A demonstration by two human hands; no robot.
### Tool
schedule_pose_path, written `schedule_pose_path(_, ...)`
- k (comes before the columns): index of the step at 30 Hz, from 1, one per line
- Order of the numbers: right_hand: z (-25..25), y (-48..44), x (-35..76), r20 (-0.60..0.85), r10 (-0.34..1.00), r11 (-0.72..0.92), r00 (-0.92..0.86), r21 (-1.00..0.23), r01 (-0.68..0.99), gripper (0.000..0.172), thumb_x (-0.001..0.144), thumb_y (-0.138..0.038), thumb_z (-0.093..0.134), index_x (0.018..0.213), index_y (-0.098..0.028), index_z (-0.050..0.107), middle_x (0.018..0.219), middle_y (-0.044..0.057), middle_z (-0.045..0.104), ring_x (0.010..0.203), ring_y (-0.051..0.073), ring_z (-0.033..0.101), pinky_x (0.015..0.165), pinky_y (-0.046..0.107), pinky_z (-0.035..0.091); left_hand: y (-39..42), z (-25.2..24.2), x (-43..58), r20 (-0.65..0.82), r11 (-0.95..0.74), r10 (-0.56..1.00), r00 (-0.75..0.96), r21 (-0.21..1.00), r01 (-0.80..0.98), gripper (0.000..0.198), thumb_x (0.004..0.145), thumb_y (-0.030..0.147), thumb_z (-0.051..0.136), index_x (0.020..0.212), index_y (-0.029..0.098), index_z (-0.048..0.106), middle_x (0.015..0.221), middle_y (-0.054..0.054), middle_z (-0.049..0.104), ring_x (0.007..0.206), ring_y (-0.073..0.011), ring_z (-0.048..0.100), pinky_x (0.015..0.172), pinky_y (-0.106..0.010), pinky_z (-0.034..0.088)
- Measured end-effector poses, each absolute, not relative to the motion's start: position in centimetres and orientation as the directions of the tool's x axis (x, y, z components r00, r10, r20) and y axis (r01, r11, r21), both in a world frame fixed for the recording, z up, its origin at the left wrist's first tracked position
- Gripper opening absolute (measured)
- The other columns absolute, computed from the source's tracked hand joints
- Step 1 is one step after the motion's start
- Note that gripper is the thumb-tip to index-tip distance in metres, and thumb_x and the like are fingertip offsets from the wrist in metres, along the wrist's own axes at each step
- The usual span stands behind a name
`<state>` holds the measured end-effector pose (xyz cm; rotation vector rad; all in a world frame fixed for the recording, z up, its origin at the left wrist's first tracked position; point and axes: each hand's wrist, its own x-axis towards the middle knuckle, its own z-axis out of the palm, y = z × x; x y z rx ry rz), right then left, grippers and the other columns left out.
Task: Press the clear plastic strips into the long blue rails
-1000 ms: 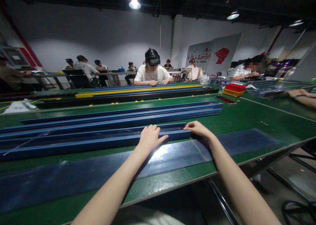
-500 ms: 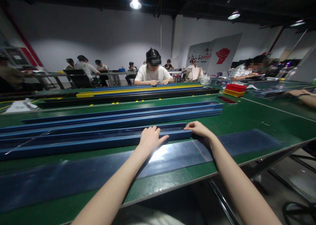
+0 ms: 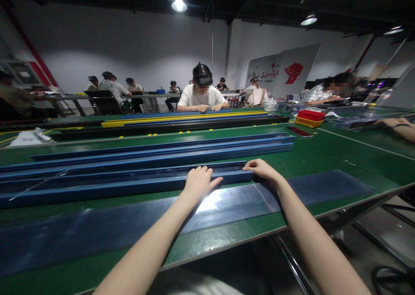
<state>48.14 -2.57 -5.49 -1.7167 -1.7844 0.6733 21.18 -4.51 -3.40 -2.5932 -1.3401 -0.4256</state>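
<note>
A long blue channel rail (image 3: pixel 123 183) lies across the green table (image 3: pixel 324 152) right in front of me. My left hand (image 3: pixel 198 183) rests on its near wall, fingers curled over the edge and thumb stretched along the side. My right hand (image 3: pixel 262 169) grips the rail's right end with bent fingers. A shiny dark blue strip (image 3: pixel 233 204) lies flat on the table just under both wrists.
More long blue rails (image 3: pixel 168 150) lie behind the near one, then black and yellow rails (image 3: pixel 181 120) farther back. Red and yellow trays (image 3: pixel 309 117) sit at the right. A person in a white shirt (image 3: pixel 201 97) sits opposite; another person's forearm (image 3: pixel 400 126) rests at far right.
</note>
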Motion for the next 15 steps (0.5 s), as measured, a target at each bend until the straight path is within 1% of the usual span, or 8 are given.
schedule_pose_path(9, -5.2, -2.7, 48.0, 0.049, 0.999, 0.05, -0.022, -0.704, 0.709, 0.034, 0.06, -0.048, 0.059, 0.062, -0.014, 0.062, 0.058, 0.003, 0.057, 0.058, 0.013, 0.05, 0.057, 0.025, 0.037, -4.6, -2.8, 21.1, 0.374, -0.571, 0.76, 0.531, -0.006, 0.821, 0.039, 0.081, 0.053, 0.044, 0.082, 0.015, 0.056, 0.085, -0.007, 0.061, 0.085, -0.0214, 0.057, 0.068, -0.029, 0.041)
schedule_pose_path(15, -5.2, -2.7, 47.9, 0.04, 0.999, 0.044, -0.023, -0.699, 0.714, 0.033, 0.061, -0.048, 0.059, 0.062, -0.015, 0.061, 0.061, 0.003, 0.058, 0.061, 0.013, 0.051, 0.058, 0.025, 0.037, -4.8, -2.1, 21.1, 0.348, -0.548, 0.79, 0.505, 0.031, 0.836, 0.038, 0.078, 0.055, 0.048, 0.079, 0.017, 0.056, 0.082, -0.005, 0.06, 0.079, -0.0194, 0.057, 0.063, -0.027, 0.04)
